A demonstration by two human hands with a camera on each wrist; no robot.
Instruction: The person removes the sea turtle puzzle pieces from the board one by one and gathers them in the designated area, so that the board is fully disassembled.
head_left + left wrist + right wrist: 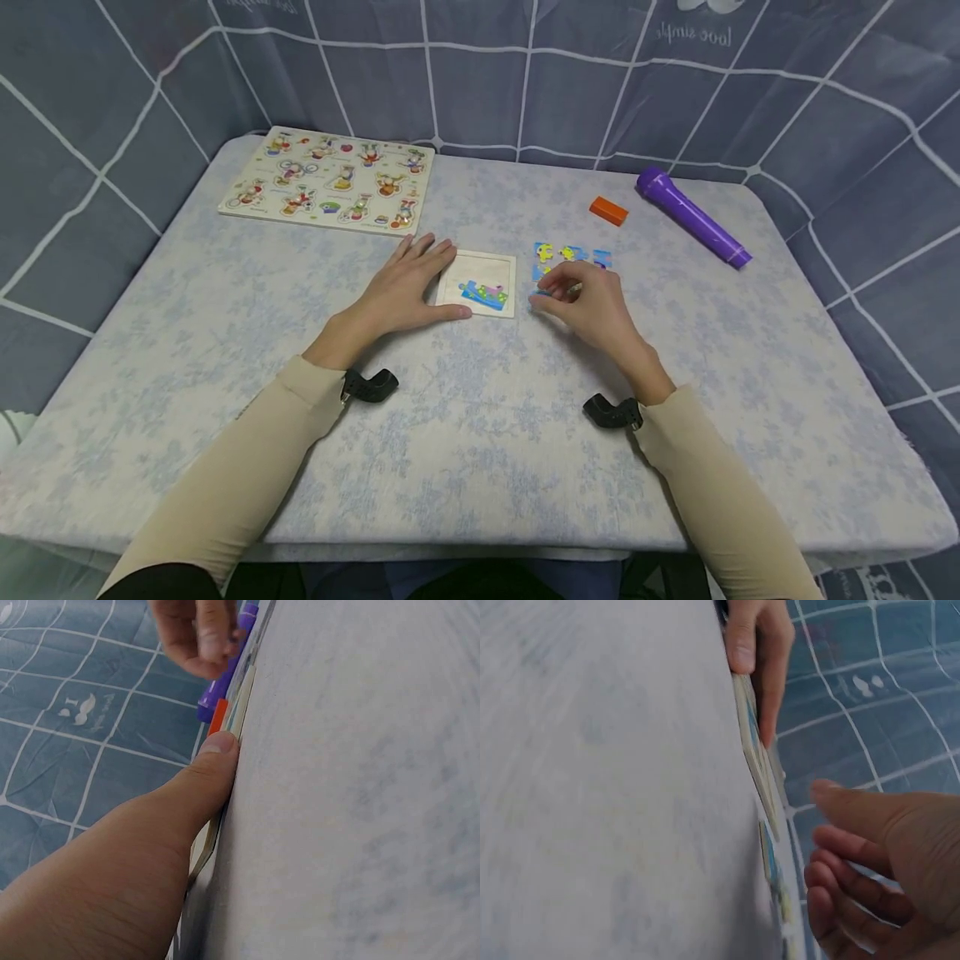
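A small square wooden puzzle tray (480,263) lies flat near the middle of the table. Joined blue pieces with pink and green print (483,295) fill part of its lower side. My left hand (408,287) rests at the tray's left side with fingers spread, its thumb on the near edge. To the tray's right, my right hand (592,304) hovers over loose puzzle pieces (545,252) printed blue and yellow, partly hiding them. In the right wrist view its fingers are loosely bent with nothing visible between them, and a blue-topped piece (769,851) lies on the table beside the tray.
A large wooden board of picture pieces (330,179) lies at the back left. An orange block (608,210) and a purple microphone-shaped toy (693,217) lie at the back right. A pale patterned cloth covers the table (465,450); a grey checked curtain (480,92) hangs behind.
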